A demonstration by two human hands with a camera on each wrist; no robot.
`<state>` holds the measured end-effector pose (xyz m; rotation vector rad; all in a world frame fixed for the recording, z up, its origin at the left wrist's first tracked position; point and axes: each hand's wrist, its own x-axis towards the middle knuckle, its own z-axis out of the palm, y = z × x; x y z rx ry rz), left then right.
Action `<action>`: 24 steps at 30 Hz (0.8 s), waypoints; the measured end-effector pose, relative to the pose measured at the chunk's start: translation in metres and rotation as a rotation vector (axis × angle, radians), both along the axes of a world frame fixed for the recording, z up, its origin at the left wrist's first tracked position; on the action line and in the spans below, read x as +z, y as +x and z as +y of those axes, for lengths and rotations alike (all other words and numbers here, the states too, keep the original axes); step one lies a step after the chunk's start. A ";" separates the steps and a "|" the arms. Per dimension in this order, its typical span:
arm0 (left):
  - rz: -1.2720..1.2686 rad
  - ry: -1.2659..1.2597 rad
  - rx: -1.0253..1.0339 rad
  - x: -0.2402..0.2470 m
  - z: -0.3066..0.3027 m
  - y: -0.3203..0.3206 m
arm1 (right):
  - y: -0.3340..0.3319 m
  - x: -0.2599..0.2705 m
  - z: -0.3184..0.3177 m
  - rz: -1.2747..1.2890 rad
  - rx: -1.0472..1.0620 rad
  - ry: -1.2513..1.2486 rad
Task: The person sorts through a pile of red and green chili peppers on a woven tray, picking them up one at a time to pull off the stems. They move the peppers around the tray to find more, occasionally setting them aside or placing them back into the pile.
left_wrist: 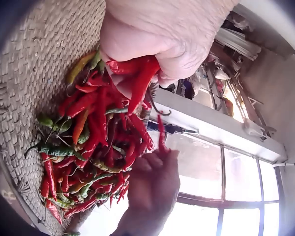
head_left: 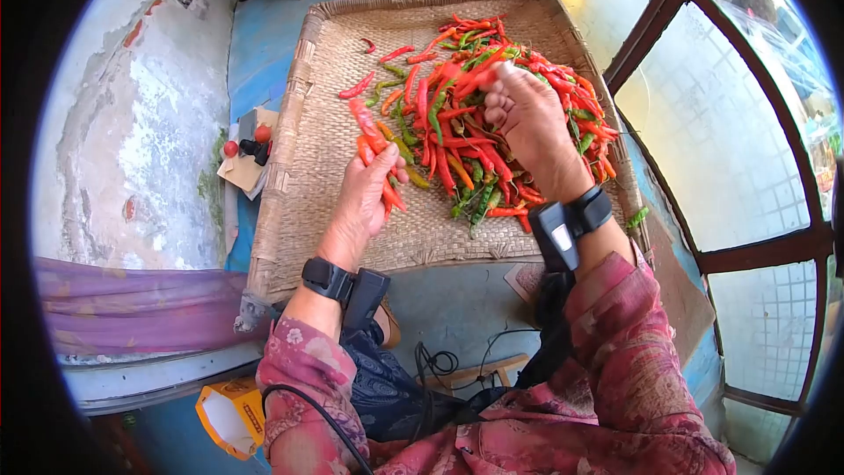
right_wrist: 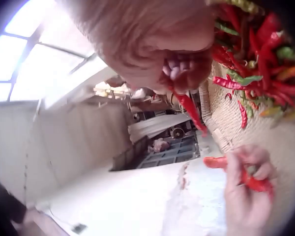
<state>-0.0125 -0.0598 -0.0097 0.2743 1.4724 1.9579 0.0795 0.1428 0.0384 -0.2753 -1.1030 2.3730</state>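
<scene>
A heap of red, green and orange peppers (head_left: pixel 457 141) lies on a woven tray (head_left: pixel 308 176). The left hand (head_left: pixel 365 189) grips several red peppers (head_left: pixel 393 195) above the tray, left of the heap; in the left wrist view the red peppers (left_wrist: pixel 143 78) stick out of its fist. Over the heap, the right hand (head_left: pixel 536 123) pinches a red pepper (head_left: pixel 479 79) between thumb and fingers. In the right wrist view that pepper (right_wrist: pixel 191 113) hangs from the curled fingers, with the left hand (right_wrist: pixel 248 191) below it.
The tray's raised rim (head_left: pixel 280 154) surrounds the heap. A few loose peppers (head_left: pixel 357 86) lie at the tray's left side. Cardboard with small red round things (head_left: pixel 262 133) is left of the tray. Windows (head_left: pixel 712 132) stand at the right, a yellow box (head_left: pixel 230 418) at the lower left.
</scene>
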 end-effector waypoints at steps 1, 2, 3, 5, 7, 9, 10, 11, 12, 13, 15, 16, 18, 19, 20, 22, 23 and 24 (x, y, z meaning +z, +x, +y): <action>0.000 0.000 0.000 0.000 0.000 0.002 | 0.003 0.003 0.001 -0.029 -0.017 -0.092; 0.060 -0.020 -0.061 0.000 0.001 0.005 | 0.003 0.000 0.000 -0.028 -0.018 -0.092; 0.119 -0.041 -0.121 0.000 0.003 0.009 | 0.001 -0.006 -0.004 -0.098 0.061 -0.020; 0.182 -0.102 -0.198 0.009 0.006 0.017 | 0.002 -0.008 -0.021 -0.197 0.194 0.260; 0.266 -0.135 -0.309 0.008 0.009 0.022 | 0.000 -0.011 -0.041 -0.336 0.226 0.630; 0.253 -0.145 -0.332 0.005 0.011 0.022 | -0.003 -0.020 -0.046 -0.381 0.212 0.794; 0.241 -0.153 -0.357 0.005 0.011 0.023 | -0.003 -0.019 -0.046 -0.382 0.213 0.794; 0.241 -0.152 -0.356 0.008 0.010 0.023 | -0.002 -0.015 -0.042 -0.336 0.205 0.669; 0.135 -0.105 -0.319 0.012 0.008 0.023 | -0.003 -0.013 -0.038 -0.290 0.197 0.544; 0.030 -0.059 -0.281 0.015 0.007 0.023 | -0.003 -0.012 -0.033 -0.272 0.143 0.521; -0.004 -0.026 -0.254 0.016 0.001 0.016 | 0.000 -0.008 -0.021 -0.239 0.111 0.317; -0.038 0.008 -0.225 0.016 -0.001 0.013 | 0.000 -0.006 -0.015 -0.165 0.111 0.160; -0.056 0.027 -0.189 0.014 -0.003 0.009 | -0.002 -0.007 0.002 0.049 0.089 -0.188; -0.063 0.077 -0.173 0.013 -0.004 0.008 | -0.002 -0.002 0.002 0.106 0.021 -0.304; -0.069 0.127 -0.159 0.012 -0.004 0.007 | -0.002 -0.002 0.000 0.106 0.022 -0.305; -0.027 0.133 -0.166 0.013 -0.003 0.010 | 0.001 -0.004 -0.005 -0.052 0.109 -0.154; 0.014 0.140 -0.174 0.013 -0.001 0.012 | 0.001 -0.009 -0.013 -0.209 0.162 -0.017; 0.013 0.139 -0.177 0.012 0.001 0.013 | 0.000 -0.014 -0.023 -0.366 0.216 0.120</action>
